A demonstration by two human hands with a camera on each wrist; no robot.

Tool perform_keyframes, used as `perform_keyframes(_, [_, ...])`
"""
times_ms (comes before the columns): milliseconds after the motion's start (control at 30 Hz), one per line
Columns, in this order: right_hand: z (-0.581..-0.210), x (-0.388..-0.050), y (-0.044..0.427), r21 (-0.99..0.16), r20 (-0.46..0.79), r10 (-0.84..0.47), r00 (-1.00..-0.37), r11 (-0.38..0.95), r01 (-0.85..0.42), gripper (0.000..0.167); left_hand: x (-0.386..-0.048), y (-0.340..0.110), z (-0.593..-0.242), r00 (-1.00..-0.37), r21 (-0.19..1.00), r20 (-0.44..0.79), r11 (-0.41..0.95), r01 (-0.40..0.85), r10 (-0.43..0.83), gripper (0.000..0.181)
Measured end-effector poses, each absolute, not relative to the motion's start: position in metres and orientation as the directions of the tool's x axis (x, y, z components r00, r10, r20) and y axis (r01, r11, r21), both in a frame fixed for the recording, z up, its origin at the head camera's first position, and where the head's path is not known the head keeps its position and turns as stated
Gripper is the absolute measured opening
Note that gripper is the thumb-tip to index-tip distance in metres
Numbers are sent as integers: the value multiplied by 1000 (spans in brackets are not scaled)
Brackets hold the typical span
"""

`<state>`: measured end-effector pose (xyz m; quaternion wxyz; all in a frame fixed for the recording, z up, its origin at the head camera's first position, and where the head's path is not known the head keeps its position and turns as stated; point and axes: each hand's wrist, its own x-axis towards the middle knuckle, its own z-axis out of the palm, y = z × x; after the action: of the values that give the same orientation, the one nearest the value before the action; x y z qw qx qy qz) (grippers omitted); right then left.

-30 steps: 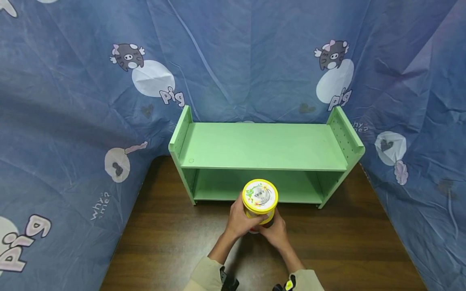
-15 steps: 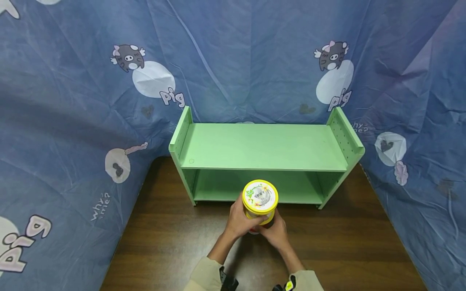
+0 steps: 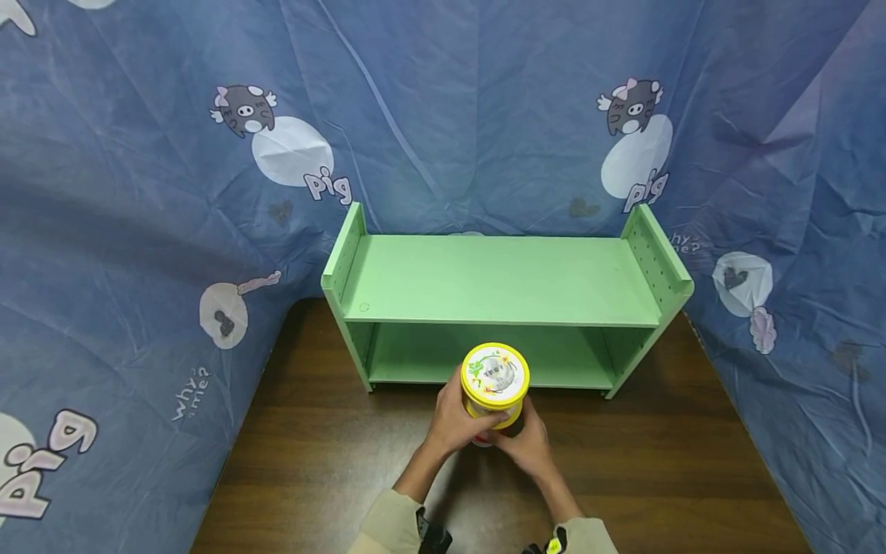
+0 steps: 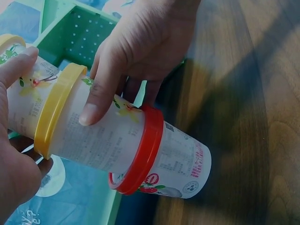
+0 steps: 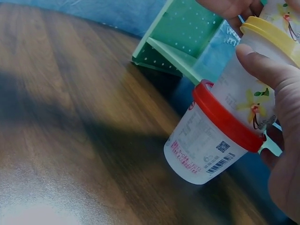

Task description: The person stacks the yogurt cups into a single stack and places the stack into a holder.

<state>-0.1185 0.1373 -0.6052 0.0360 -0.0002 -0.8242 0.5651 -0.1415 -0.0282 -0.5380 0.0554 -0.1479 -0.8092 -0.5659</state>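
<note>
Counted at one bench [image 3: 311, 477]: one left hand [image 3: 453, 423] and one right hand [image 3: 531, 446] — two yellow-rimmed tubs [image 4: 93, 140], one red-rimmed tub [image 5: 199, 143] — plus one green shelf unit [image 3: 498, 277], two sleeves [image 3: 388, 523], two dark printed pigs [image 3: 244, 109].

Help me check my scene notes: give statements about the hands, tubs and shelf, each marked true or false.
1. The left hand and right hand hold a stack of tubs. True.
2. The bottom tub has a yellow rim. False: its rim is red.
3. The right hand's thumb touches the middle tub. True.
4. The stack stands on the green shelf. False: it is held in front.
5. The blue cloth shows printed pigs. True.
</note>
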Motion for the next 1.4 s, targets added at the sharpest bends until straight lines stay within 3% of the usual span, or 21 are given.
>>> perform_keyframes(500, [-602, -114, 147, -925, 53, 70, -996, 379, -23, 98, -140, -35, -540, -951, 888, 230, 354, 293, 208, 101])
perform_keyframes(767, [-600, -112, 152, -952, 66, 47, -997, 303, -48, 99, -140, -40, -545, -936, 883, 257, 334, 329, 241, 103])
perform_keyframes(1400, [-595, -109, 166, -962, 95, 50, -994, 260, -79, 94, -135, -51, -555, -954, 896, 155, 371, 245, 257, 108])
